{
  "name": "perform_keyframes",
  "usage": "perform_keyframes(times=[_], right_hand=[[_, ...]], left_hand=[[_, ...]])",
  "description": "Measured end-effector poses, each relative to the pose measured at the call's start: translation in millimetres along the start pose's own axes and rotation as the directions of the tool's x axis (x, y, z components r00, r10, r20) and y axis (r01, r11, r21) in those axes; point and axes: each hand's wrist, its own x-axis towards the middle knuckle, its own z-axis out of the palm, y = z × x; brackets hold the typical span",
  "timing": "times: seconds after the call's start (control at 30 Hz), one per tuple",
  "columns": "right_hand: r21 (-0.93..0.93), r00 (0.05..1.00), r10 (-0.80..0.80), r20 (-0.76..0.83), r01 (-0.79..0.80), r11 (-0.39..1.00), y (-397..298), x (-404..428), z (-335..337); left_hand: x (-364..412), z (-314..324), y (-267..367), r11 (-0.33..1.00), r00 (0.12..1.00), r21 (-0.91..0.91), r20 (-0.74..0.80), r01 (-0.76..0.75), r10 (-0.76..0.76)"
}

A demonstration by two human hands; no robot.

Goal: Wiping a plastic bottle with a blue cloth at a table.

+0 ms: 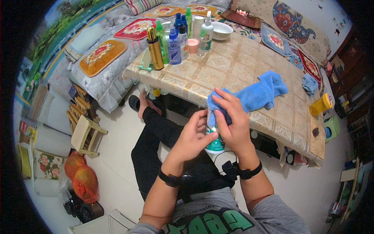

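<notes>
A white plastic bottle with a green label (215, 143) is in front of me, held over my lap by the table's near edge. My left hand (194, 136) grips its side, thumb across the label and fingers partly hidden behind. A blue towelling cloth (260, 90) is bunched over the bottle's upper part, hiding its top. My right hand (229, 117) presses the cloth against the bottle, and the loose end trails to the right onto the table.
On the patterned tablecloth (233, 64) stand several bottles (174, 46), a gold bottle (155, 52), a pink jar (193, 46) and a white bowl (222, 30). A yellow cup (320, 106) and another blue cloth (309, 84) are at right. A wooden stool (83, 136) stands left.
</notes>
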Motion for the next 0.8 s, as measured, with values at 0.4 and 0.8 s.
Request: perform_keyframes(times=[0.4,0.8], right_hand=[[0.105,0.990,0.141,0.033,-0.143,0.984,4.0,-9.9,3.9],[0.197,0.969,0.219,0.117,-0.239,0.951,-2.9,-20.1,10.0]], left_hand=[[1.5,-5.2,-8.4,0.993,0.999,-0.110,-0.001,-0.046,0.046],[6.3,-7.5,-1.4,0.977,0.965,-0.141,-0.232,-0.157,0.122]])
